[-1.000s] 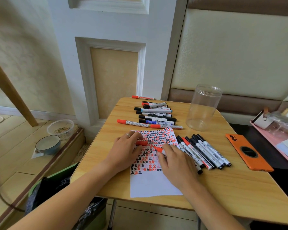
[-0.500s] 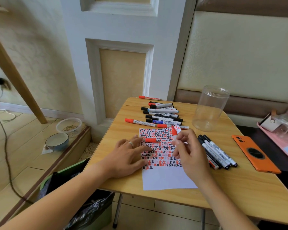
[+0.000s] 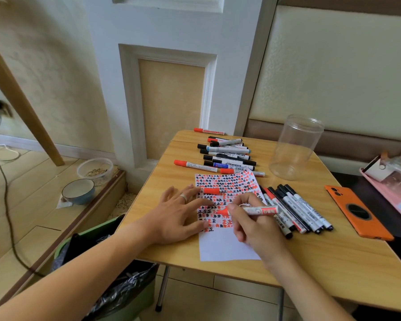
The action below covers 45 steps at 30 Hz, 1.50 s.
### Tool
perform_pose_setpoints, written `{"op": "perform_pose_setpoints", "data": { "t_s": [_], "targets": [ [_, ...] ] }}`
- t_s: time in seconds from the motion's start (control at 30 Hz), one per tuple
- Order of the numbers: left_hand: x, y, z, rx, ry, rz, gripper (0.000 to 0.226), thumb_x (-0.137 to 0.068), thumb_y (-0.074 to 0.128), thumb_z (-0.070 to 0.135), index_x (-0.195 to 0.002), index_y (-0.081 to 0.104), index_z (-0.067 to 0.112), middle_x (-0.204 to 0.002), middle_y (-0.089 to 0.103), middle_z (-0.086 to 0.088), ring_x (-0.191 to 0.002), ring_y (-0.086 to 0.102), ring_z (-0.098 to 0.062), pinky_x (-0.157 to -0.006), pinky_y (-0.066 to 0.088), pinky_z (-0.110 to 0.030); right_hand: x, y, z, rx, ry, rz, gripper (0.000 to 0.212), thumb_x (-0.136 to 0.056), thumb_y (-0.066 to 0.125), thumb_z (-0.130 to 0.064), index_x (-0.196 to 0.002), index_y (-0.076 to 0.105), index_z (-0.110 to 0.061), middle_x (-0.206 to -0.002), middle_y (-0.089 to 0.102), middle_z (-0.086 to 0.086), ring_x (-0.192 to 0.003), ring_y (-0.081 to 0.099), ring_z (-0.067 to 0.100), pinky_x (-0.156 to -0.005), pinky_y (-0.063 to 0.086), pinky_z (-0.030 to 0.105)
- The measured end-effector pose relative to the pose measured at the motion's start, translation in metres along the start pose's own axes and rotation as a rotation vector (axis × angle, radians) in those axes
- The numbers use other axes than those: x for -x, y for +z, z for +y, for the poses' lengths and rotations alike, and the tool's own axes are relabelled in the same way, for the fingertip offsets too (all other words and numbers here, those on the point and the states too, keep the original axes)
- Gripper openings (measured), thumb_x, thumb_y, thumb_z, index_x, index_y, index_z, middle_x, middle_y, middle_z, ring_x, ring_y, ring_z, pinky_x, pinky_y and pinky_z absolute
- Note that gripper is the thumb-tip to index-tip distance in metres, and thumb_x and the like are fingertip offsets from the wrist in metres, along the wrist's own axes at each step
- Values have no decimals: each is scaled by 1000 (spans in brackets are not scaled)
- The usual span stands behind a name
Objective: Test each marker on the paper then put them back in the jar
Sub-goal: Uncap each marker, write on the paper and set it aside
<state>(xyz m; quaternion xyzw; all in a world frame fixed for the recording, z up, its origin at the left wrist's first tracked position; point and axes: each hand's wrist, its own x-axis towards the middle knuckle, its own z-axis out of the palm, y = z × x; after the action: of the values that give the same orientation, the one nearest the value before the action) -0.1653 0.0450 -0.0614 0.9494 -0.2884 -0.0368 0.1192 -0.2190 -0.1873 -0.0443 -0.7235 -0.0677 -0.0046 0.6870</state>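
Head view: right hand (image 3: 252, 222) pinches an uncapped red marker (image 3: 252, 210) between thumb and curled fingers, gripping just behind the red nib end. Barrel lies almost level, long axis left to right; nib points left toward the left hand, tail points right over the row of markers. Nib sits over the paper (image 3: 227, 218), on the lower rows of red and black marks; actual contact cannot be told.

Left hand (image 3: 178, 216) lies flat on the paper's left edge, fingers straight and spread, a ring on one. Loose red cap (image 3: 211, 190) rests on the paper just beyond those fingertips.

Row of capped markers (image 3: 296, 209) lies on the table (image 3: 333, 262) just right of the paper, partly hidden by the right hand. Second pile of markers (image 3: 227, 156) lies beyond the paper. Clear jar (image 3: 295, 147) stands upright at the far right, mouth up. Orange phone (image 3: 357, 213) lies near the table's right edge.
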Motion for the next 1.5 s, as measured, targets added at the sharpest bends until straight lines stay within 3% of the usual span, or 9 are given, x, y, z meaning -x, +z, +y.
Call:
{"op": "perform_pose_setpoints", "data": {
  "t_s": [0.13, 0.3, 0.43, 0.7, 1.5],
  "targets": [
    [-1, 2, -2, 11, 3, 20, 57, -97, 28, 75, -151, 21, 57, -170, 6, 9, -156, -12, -10, -124, -14, -49, 4, 4, -3, 43, 1, -26, 3, -100, 62, -11, -101, 59, -11, -76, 65, 14, -55, 58, 31, -43, 41, 30],
    [-1, 0, 0, 39, -2, 17, 56, -97, 27, 75, -150, 24, 56, -170, 9, 9, -156, -9, -10, -124, -13, -47, 5, 8, 0, 216, 34, 25, 22, -97, 70, -29, -84, 57, -17, -59, 58, 7, -37, 48, 21, -37, 31, 21],
    [-1, 0, 2, 45, -17, 34, 55, -97, 27, 73, -148, 28, 55, -169, 14, 8, -157, -4, -11, -124, -11, -49, 4, 11, 3, 282, 66, 63, 20, -95, 68, -21, -81, 56, -15, -57, 59, 8, -37, 50, 23, -37, 32, 22],
    [-2, 3, 5, 54, -46, 88, 54, -95, 32, 76, -143, 34, 54, -165, 21, 7, -157, 6, -15, -125, -7, -51, 4, 14, 1, 308, 92, 53, 20, -96, 68, -24, -82, 57, -15, -58, 61, 7, -40, 51, 22, -38, 34, 23],
    [-4, 5, 4, 10, -49, 80, 61, -92, 29, 79, -146, 29, 52, -167, 17, 6, -157, 5, -15, -125, -4, -52, 6, 16, 0, 333, 122, 48, 21, -96, 70, -24, -82, 58, -14, -59, 61, 6, -42, 51, 21, -38, 35, 24]
  ]
}}
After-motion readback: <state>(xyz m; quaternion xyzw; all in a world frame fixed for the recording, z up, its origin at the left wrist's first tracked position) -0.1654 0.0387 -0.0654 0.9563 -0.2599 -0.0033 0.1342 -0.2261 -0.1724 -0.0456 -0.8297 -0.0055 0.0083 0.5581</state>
